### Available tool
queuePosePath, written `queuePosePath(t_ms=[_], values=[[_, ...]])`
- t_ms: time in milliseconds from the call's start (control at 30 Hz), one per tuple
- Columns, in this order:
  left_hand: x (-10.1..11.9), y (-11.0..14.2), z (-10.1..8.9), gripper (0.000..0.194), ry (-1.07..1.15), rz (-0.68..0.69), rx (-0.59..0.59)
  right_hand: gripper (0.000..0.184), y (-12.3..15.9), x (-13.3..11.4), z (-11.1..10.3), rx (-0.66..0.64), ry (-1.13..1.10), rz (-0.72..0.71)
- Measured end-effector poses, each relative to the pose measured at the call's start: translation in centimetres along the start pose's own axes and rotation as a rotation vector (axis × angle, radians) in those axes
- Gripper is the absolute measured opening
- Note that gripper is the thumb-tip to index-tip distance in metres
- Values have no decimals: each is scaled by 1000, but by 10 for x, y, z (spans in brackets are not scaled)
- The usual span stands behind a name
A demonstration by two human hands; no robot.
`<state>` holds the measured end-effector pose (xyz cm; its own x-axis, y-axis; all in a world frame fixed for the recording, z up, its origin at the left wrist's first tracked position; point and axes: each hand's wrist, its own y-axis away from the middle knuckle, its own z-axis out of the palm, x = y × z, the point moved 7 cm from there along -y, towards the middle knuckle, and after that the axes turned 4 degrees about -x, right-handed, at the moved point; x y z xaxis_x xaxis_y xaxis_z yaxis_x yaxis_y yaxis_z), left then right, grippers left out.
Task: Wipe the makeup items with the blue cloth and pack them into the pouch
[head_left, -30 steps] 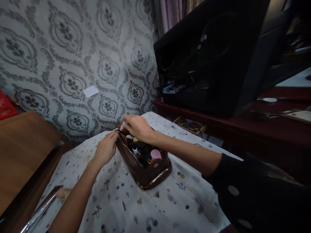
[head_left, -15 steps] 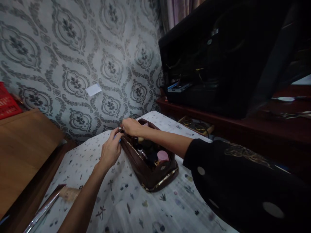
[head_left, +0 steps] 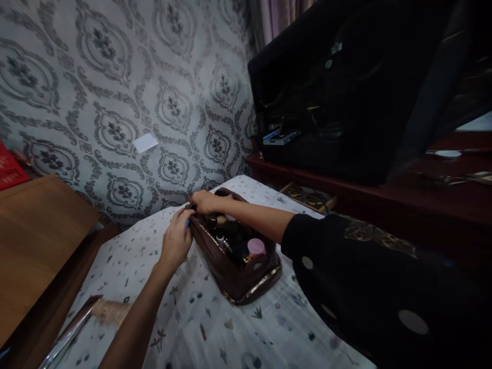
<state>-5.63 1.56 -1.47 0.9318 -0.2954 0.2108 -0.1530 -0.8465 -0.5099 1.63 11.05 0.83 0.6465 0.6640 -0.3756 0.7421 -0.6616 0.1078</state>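
Observation:
A brown zippered cosmetic bag [head_left: 246, 287] lies unzipped on the white patterned sheet [head_left: 215, 333]. Inside it are a jar with a pink lid [head_left: 256, 247], a small white-capped bottle [head_left: 220, 240] and other dark items hard to make out. My left hand [head_left: 177, 240] is closed on the bag's far left edge, with a bit of blue showing by its fingers. My right hand [head_left: 203, 201] reaches across the bag to its far end, fingers curled at the rim beside the left hand. Its fingertips are mostly hidden.
A black screen [head_left: 326, 102] stands on a dark red shelf [head_left: 403, 200] at the right, above a small open drawer [head_left: 328, 204]. A cardboard box [head_left: 42, 225] is at the left. A twine spool [head_left: 109, 311] lies near a shiny strip [head_left: 67, 335] on the bed.
Both hands stay at the bag's far end, with the left fingers slightly higher on the edge. The view has shifted a little. The bag has barely moved.

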Motion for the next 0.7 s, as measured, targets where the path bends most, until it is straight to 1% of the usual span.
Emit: queuePosePath(t_ms=[167,367,533,700], values=[[0,1,0,48,9,-15,-15,37,-11,5,9,-164,-43,50],[1,1,1,45,13,-23,-19,37,-3,7,20,-327,-166,23],[1,0,1,46,-1,-37,-27,37,-4,6,25,-449,-230,16],[0,0,1,45,-11,-34,-21,33,0,3,30,-582,-277,-11]])
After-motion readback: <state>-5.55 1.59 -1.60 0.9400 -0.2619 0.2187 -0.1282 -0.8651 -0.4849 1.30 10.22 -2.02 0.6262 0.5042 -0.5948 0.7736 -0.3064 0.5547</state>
